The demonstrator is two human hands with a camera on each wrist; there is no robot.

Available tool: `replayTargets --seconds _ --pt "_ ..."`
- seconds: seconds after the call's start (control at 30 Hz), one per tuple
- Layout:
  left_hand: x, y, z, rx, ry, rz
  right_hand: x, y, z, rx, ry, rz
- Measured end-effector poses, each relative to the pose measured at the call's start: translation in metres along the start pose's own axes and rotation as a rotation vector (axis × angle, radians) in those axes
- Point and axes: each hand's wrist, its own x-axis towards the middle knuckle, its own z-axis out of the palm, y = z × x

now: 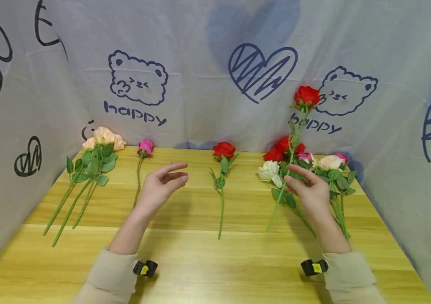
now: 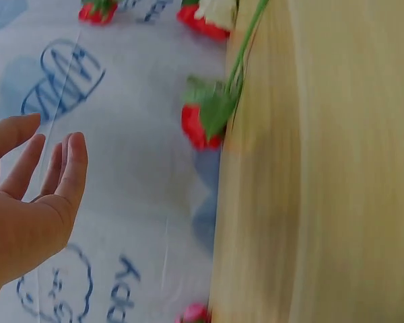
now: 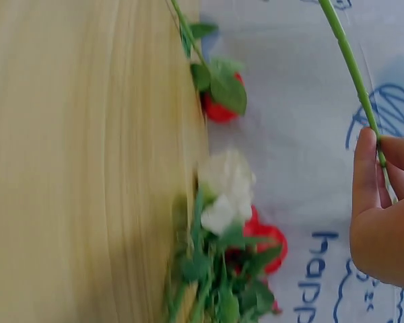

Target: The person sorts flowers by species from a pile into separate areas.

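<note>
My right hand (image 1: 309, 190) pinches the green stem of a red rose (image 1: 306, 97) between thumb and fingers. The rose is held up off the table, its bloom high against the cloth and its stem slanting down to the left. In the right wrist view the stem (image 3: 353, 67) passes between the fingertips. My left hand (image 1: 158, 188) hovers over the table with bent, relaxed fingers and nothing in them. Nearest to it lies a pink rose (image 1: 145, 147), its stem partly behind the wrist. Between the hands a single red rose (image 1: 224, 150) lies on the table.
Several peach roses (image 1: 105, 139) lie at the table's left. Beneath and beyond my right hand is a pile with a white rose (image 1: 270, 172), red roses (image 1: 284, 147) and a cream rose (image 1: 331, 162). A printed cloth (image 1: 200, 84) hangs behind the wooden table (image 1: 215, 270).
</note>
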Motion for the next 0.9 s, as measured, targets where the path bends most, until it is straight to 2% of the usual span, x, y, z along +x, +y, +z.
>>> replayTargets --seconds 0.27,0.43,0.7,0.9 --pt "0.001 -0.008 0.052 -0.063 -0.152 0.030 -0.003 0.011 0.035 0.018 -0.047 -0.019" --pt "-0.001 -0.014 0.074 -0.028 -0.227 0.017 -0.007 0.018 0.052 0.023 -0.120 -0.032" --pt "-0.008 -0.020 0.092 0.018 -0.330 -0.020 -0.009 0.026 0.073 0.019 -0.170 -0.024" --pt "-0.009 -0.027 0.096 0.034 -0.347 -0.029 -0.009 0.030 0.084 0.075 -0.184 -0.003"
